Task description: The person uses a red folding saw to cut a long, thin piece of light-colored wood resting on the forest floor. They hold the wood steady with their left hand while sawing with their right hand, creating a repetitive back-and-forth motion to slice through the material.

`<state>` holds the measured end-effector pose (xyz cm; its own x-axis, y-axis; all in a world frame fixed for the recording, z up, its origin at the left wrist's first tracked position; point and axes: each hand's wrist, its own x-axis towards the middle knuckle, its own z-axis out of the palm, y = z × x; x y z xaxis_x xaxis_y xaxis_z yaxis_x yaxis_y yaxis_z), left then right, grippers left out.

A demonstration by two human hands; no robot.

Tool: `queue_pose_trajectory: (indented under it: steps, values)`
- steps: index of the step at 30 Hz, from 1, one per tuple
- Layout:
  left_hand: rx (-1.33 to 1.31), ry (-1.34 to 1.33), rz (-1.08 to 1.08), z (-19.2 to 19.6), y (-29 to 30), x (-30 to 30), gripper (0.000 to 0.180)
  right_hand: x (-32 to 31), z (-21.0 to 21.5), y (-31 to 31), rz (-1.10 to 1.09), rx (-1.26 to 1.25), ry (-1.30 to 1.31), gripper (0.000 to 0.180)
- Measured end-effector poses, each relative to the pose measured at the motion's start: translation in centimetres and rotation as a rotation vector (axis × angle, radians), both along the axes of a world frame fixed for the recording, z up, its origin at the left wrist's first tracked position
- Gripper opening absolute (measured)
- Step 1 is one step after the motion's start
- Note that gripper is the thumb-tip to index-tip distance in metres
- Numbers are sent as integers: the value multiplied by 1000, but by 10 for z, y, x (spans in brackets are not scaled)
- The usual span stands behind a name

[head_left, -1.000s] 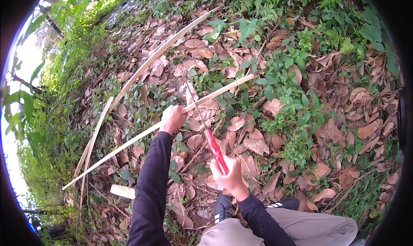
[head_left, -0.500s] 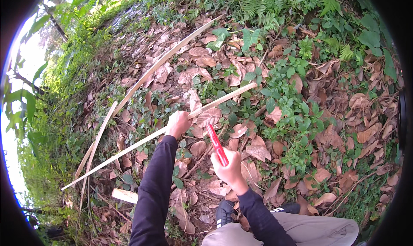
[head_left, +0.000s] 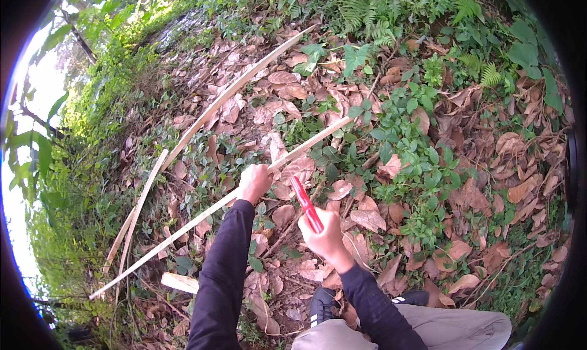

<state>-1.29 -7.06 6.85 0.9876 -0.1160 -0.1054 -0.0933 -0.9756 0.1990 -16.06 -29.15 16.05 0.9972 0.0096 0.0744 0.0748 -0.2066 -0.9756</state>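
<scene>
Leaf-littered ground (head_left: 465, 197) lies under left hand (head_left: 254, 182) gripping bamboo strip (head_left: 208, 212).

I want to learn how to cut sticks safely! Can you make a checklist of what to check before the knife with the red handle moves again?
1. Left hand grips the long pale bamboo strip: ok, fingers closed around it.
2. Right hand holds the red-handled knife firmly: ok, fist closed on the handle.
3. Blade position relative to the strip: cannot tell, the blade is too thin to see against the leaves.
4. Left fingers out of the blade's path: cannot tell, for the same reason.
5. Shoe and knee back from the knife: ok, both lie nearer the body than the hands.
6. Other split strips out of the way: ok, lying to the left on the leaf litter.
</scene>
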Motion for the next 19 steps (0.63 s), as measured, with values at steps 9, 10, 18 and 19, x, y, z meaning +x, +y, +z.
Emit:
queue_pose_trajectory:
  steps: [9, 10, 18, 19]
  values:
    - [-22, -149, -113, -15, -3, 0, 18, -1, 0, 5, -120, 1, -88, 23]
    - [-38, -163, -95, -24, 3, -1, 17, -3, -5, 5, -103, -1, -89, 24]
    - [73, -29, -45, -23, 16, 7, 20, -105, -12, -33, 3, -75, -31, 13]
    - [53, -78, -48, -25, 14, -2, 23, -109, -19, -35, -17, -70, -4, 17]
